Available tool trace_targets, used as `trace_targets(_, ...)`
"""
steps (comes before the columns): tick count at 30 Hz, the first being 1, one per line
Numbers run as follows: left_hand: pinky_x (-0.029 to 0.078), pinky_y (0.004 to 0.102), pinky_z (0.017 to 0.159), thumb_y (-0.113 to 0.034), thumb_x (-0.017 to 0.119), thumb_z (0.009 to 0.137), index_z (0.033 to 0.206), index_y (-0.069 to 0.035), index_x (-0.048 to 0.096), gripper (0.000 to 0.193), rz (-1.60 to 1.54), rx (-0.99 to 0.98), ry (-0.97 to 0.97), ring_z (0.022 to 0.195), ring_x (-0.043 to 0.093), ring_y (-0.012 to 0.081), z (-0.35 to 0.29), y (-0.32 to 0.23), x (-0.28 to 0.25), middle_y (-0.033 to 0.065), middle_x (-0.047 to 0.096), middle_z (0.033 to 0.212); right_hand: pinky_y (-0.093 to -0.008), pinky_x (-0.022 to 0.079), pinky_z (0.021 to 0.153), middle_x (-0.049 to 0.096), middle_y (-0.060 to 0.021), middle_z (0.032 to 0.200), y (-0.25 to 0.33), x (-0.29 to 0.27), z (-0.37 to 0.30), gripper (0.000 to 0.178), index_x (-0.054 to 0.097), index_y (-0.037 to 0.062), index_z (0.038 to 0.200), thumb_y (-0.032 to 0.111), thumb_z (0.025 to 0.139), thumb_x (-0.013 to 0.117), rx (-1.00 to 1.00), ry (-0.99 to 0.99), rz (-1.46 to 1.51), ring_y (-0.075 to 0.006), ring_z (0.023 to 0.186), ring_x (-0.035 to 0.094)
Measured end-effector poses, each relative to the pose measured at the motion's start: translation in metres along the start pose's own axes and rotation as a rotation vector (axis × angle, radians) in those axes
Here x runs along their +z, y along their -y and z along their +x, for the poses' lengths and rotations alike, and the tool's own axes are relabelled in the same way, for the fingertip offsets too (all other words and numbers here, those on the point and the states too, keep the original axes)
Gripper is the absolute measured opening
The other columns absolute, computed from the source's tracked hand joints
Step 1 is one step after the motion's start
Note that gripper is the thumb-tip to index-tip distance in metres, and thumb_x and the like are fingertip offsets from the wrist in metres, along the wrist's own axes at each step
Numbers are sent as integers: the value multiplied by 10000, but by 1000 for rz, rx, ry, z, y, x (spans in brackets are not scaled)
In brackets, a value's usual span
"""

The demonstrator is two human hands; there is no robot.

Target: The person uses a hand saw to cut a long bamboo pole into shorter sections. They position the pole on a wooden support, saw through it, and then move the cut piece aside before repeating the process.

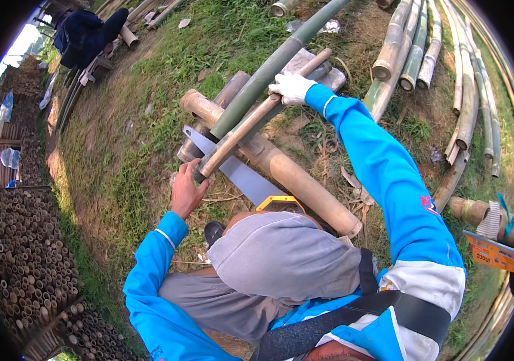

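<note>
I am crouched low over grass and bare earth, with both arms, in bright blue sleeves, reaching ahead of me. A brown bamboo stick (242, 133) slants from near my left hand up and away to the right, lying across a thick bamboo log (305, 186). My bare left hand (186, 191) is at the stick's near end, fingers bent narrowly against it; how firmly they press, I cannot tell. My right hand (293, 89), in a white glove, is farther along, its fingers curled over the stick and holding it.

Just beyond the stick and close alongside is a green bamboo pole (257, 83), running off past the top edge. A saw (248, 183) lies beneath the stick, its pale blade slanting down to a yellow handle in front of my knee (281, 253). Neither hand is on the saw.

The step in hand seems to be placing or lining up the stick with both hands. The next move, I judge, calls for a steady grip at both ends, with my left fingers clear of the saw's edge.

Far off at upper left is another person (82, 36) in dark clothes.
</note>
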State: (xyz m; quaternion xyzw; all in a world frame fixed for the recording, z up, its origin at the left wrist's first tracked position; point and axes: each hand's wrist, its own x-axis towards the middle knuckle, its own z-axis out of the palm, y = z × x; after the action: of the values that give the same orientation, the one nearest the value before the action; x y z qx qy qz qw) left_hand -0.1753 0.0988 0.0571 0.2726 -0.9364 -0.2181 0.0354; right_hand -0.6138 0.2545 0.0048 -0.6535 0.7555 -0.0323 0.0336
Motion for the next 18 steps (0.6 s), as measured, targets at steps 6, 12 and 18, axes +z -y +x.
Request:
trace_targets(6, 519, 517, 1055, -259, 837, 866, 1412, -84, 616, 614, -7, -58, 9, 1245, 633, 432, 0, 11, -3, 232, 627, 1366, -594, 531, 982, 623, -209, 1274, 12, -7, 5, 401, 696, 198, 1324, 215, 927, 645, 84, 65, 68, -444, 1153, 623)
trace_targets(12, 493, 511, 1081, -331, 846, 865, 1466, -71, 567, 712, 106, 10, 7, 1298, 593, 407, 1, -6, -2, 208, 617, 1388, -630, 526, 969, 612, -188, 1324, 22, -4, -1, 432, 688, 245, 1358, 260, 928, 652, 162, 44, -13, -419, 1206, 610)
trace_targets(18, 448, 508, 1112, -346, 843, 866, 1533, -65, 489, 806, 251, 344, -22, 1290, 569, 391, 49, -50, 11, 163, 592, 1376, -676, 425, 1117, 581, -190, 1418, 37, 4, 0, 624, 580, 184, 1491, 326, 898, 715, 261, 65, 5, -430, 1335, 548)
